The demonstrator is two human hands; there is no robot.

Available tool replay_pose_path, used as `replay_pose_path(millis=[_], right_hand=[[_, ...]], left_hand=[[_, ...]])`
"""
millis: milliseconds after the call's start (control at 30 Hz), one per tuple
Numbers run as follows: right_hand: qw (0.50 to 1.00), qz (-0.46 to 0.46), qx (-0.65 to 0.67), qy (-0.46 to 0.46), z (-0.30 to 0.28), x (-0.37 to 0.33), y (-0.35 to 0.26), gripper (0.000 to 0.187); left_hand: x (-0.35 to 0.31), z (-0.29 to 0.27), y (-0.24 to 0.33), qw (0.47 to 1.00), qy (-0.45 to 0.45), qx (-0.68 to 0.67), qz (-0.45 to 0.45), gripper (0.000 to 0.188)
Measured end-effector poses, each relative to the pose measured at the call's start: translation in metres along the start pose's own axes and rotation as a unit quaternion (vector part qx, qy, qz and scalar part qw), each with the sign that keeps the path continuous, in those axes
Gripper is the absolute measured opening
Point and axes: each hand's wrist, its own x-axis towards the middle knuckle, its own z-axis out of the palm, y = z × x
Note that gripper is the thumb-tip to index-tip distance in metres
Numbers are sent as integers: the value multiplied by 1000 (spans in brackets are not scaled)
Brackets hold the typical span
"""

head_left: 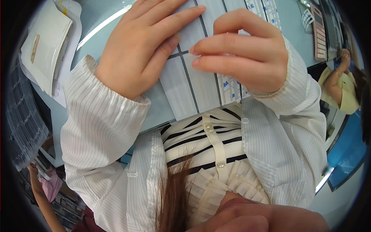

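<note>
A row of flat whitish strips point(203, 83), parted by dark grey lines, lies on the table under both hands. My left hand point(141, 44) rests over its left side with the fingers stretched out and its fingertips on the strips. Above the middle of the row is my right hand point(249, 52), its fingers bent and two fingertips side by side close to a dark line. The right thumb is hidden, and whatever those fingers may hold does not show. Beneath and beside the right hand run white strips with blue printed marks point(230, 88).
White papers point(46, 50) are piled at the left on the pale table point(91, 46). A pink calculator point(319, 33) lies at the far right. Stacked clear plastic pieces point(23, 116) stand at the left edge. Other people's arms show at lower left point(43, 193) and right point(335, 83).
</note>
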Motion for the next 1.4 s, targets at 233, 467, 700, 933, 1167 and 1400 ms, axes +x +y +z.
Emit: replay_pose_path(millis=[233,467,700,933,1167,1400], right_hand=[[996,4,-53,-73,-7,-4,-2,40],[990,-24,-115,-81,-3,-2,-14,32],[980,-50,-169,-90,-4,-2,-15,29],[977,-61,-188,-84,-1,-3,-15,29],[972,-70,-203,-93,-5,-4,-17,30],[973,-67,-195,-106,-6,-1,-18,32]], left_hand=[[-3,7,-10,999,3,-30,18,53],[4,33,-27,990,81,-53,99,57],[-2,23,-19,987,107,-33,113,58],[-3,22,-18,988,109,-34,108,59],[-3,19,-11,988,114,-24,104,57],[-2,25,-12,987,119,3,106,56]])
